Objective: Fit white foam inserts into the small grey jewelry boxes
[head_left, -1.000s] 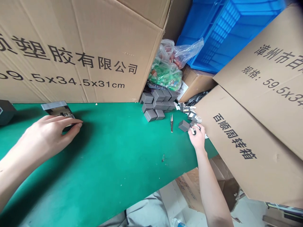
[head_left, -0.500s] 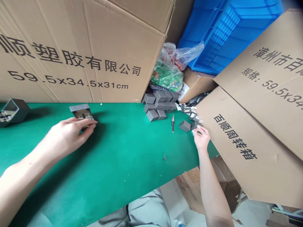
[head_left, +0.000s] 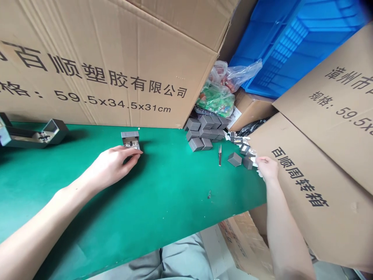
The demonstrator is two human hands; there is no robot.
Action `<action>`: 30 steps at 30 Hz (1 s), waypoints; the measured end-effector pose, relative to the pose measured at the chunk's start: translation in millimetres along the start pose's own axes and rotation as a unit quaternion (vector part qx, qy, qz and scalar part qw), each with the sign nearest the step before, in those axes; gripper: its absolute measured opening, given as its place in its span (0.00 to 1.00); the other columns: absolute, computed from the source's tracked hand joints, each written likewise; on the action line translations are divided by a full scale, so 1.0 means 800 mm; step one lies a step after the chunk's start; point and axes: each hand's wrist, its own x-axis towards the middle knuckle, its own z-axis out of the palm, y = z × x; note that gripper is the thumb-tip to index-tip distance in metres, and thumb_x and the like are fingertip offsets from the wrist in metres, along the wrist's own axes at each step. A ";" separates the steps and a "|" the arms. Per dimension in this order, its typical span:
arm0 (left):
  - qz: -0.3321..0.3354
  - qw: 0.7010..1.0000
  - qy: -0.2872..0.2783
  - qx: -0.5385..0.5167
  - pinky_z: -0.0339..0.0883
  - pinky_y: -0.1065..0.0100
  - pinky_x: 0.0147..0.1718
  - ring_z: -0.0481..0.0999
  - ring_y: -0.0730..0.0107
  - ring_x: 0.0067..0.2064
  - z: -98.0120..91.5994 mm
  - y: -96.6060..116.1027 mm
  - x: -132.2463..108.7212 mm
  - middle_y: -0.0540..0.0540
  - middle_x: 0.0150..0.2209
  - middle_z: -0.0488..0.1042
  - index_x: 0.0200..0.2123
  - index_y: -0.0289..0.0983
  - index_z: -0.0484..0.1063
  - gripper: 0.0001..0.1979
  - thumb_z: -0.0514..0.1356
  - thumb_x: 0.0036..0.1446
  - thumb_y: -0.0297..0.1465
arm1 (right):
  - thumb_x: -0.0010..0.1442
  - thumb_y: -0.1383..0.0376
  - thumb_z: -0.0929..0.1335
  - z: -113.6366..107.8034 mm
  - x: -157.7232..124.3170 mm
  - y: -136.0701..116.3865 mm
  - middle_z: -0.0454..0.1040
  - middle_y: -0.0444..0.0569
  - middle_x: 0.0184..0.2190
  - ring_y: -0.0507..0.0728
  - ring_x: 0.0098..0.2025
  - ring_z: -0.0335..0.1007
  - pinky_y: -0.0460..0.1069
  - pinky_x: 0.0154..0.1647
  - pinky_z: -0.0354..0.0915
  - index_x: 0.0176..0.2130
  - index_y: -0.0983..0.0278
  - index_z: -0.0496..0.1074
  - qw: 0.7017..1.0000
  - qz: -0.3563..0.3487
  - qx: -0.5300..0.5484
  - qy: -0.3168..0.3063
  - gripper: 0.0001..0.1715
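Note:
My left hand (head_left: 116,165) grips the near side of a small grey box (head_left: 130,135), thumb and fingers closed on it. Its lid stands up, and small metallic parts show inside. Far to the right, my right hand (head_left: 268,168) has its fingers pinched together beside white scraps (head_left: 253,160); whatever lies between the fingertips is too small to make out. Just left of those fingers are a dark grey block-like box (head_left: 247,163) and another grey box (head_left: 234,159). Thread snips (head_left: 220,155) lie on the green table (head_left: 163,186).
Grey boxes (head_left: 201,134) are piled by a large carton (head_left: 116,58). Opened grey boxes (head_left: 52,132) sit at far left. Behind the pile are plastic bags (head_left: 217,99) and a blue crate (head_left: 279,50). A carton flap (head_left: 305,186) borders the right side.
The view has swung left, so things appear further right. My right hand has pulled slightly away from the dark grey box beside it. My left hand still holds its small box, whose inside now shows more.

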 end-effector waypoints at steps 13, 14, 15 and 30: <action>0.049 0.999 -0.007 -0.017 0.72 0.59 0.52 0.81 0.53 0.51 0.005 -0.001 -0.001 0.38 0.49 0.82 0.50 0.37 0.80 0.24 0.49 0.69 0.43 | 0.57 0.62 0.69 0.030 -0.076 -0.205 0.80 0.52 0.41 0.59 0.43 0.77 0.54 0.45 0.74 0.34 0.62 0.73 0.955 -0.092 0.269 -0.083 0.06; 0.056 0.998 -0.009 -0.024 0.72 0.59 0.52 0.81 0.54 0.50 0.006 0.000 -0.001 0.38 0.49 0.82 0.50 0.38 0.80 0.24 0.50 0.68 0.43 | 0.58 0.60 0.70 0.040 -0.101 -0.232 0.80 0.52 0.43 0.60 0.44 0.77 0.54 0.43 0.75 0.35 0.61 0.73 0.929 -0.117 0.312 -0.160 0.07; 0.062 0.997 -0.011 -0.032 0.73 0.58 0.52 0.81 0.54 0.49 0.007 0.001 -0.002 0.39 0.49 0.82 0.50 0.38 0.80 0.23 0.50 0.68 0.43 | 0.59 0.59 0.71 0.050 -0.125 -0.259 0.80 0.51 0.44 0.59 0.43 0.77 0.53 0.39 0.76 0.36 0.60 0.74 0.901 -0.130 0.342 -0.231 0.08; -0.110 0.958 0.255 -0.065 0.68 0.67 0.39 0.75 0.66 0.38 -0.023 0.013 0.000 0.43 0.40 0.77 0.41 0.36 0.75 0.13 0.54 0.66 0.37 | 0.63 0.57 0.72 0.109 -0.194 -0.339 0.63 0.51 0.66 0.61 0.62 0.67 0.55 0.52 0.76 0.53 0.54 0.78 0.811 -0.222 0.382 -0.385 0.18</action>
